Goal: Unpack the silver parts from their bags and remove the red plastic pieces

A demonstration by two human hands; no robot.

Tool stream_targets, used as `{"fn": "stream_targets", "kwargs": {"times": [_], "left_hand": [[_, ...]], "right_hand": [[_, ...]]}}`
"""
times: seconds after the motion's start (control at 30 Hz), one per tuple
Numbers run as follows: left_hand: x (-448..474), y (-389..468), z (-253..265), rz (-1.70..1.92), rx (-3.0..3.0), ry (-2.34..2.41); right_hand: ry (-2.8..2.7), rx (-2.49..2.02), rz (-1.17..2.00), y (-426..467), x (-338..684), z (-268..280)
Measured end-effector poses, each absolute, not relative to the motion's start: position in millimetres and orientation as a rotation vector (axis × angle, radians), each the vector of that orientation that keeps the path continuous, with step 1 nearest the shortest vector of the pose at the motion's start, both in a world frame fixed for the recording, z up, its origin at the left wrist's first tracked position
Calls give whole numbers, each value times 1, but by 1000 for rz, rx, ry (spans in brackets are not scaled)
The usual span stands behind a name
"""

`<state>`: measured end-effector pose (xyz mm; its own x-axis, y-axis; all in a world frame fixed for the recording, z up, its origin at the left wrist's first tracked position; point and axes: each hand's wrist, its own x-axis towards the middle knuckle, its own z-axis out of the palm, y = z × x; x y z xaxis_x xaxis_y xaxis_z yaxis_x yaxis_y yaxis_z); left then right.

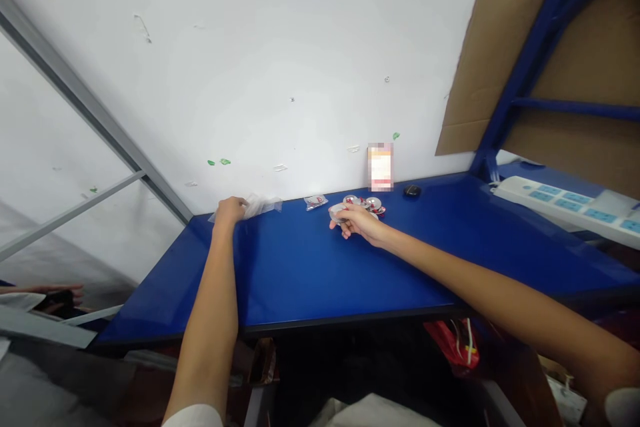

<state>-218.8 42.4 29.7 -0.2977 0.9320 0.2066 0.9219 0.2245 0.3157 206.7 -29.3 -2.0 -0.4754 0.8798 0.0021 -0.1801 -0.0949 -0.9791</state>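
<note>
Fingers of the right hand (361, 221) close narrowly around a pale, round disc (337, 215), gripping it by its near side, the other fingertips curled loosely beneath. That disc is above the blue table (300, 280), just left of a small pile of discs (373, 203), whitish and red, partly hidden by the hand. Fingers of the left hand (231, 209) bend down at some clear plastic bags (263, 205) near the table's back left corner; their tips are partly hidden, so I cannot tell whether they pinch the plastic or only rest on it.

Between the two hands, near the back edge, lies a small clear packet (316, 202) with something red and white inside. Behind the pile, a blurred card (381, 168) stands upright against the white wall (300, 47); to its right sits a small black object (413, 191). Farther right, a white power strip (575, 203) with blue sockets stretches beside a blue metal frame (520, 80) and a sheet of cardboard (465, 67). Under the table hangs a red bag (456, 345). At far left, beyond a grey metal frame (100, 117), shows another person's hand (70, 289) near something dark.
</note>
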Motion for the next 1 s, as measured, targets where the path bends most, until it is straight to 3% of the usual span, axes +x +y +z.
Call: {"fn": "stream_targets", "kwargs": {"times": [0.13,0.27,0.37,0.53,0.63,1.0], "left_hand": [[-216,39,31,791,1843,2435],[-201,32,52,1405,1873,2424],[-165,28,67,1730,1998,2115],[-64,11,60,1393,2133,1281],[-17,-4,45,1122,2316,1015],[-8,3,14,1153,2354,1066]], "right_hand": [[-1378,-832,1664,-27,208,-3],[-1349,-763,1682,-26,211,-1],[-1301,-641,1766,-25,213,1],[-1335,-667,1715,-21,215,3],[-1417,-760,1594,-18,218,4],[-1537,-836,1429,-10,228,9]]}}
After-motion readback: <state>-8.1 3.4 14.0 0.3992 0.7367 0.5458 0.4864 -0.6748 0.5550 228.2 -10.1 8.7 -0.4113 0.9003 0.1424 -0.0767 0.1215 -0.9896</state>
